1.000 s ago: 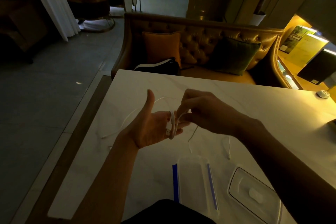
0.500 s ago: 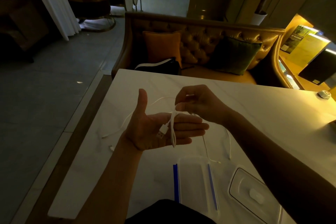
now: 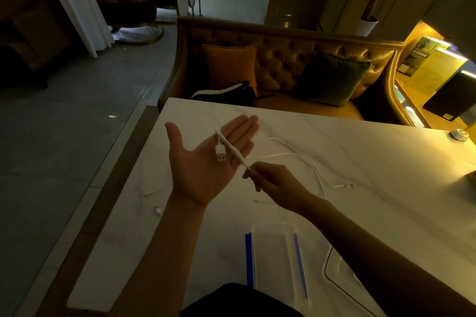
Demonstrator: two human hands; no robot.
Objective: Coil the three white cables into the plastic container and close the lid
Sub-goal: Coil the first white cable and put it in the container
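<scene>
A thin, limp white cable (image 3: pixel 233 150) is laid across the flat, spread left hand (image 3: pixel 206 159), its USB plug (image 3: pixel 221 153) on the palm. The strand is pinched by the right hand (image 3: pixel 273 183); the slack trails on the desk (image 3: pixel 360 162). Light and springy, it is best held near the plug.

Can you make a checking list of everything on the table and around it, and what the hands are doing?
Surface: white marble table, dimly lit.
Job's things: clear plastic container with blue clips, open and empty; lid lying beside it.
Clutter: small round white object at far right edge.
Hands: left hand open, palm up, USB plug lying on it; right hand pinching that cable.
Cables: white cable trailing across the table; another loose at left.
Surroundings: tufted sofa, orange cushion, green cushion.
</scene>
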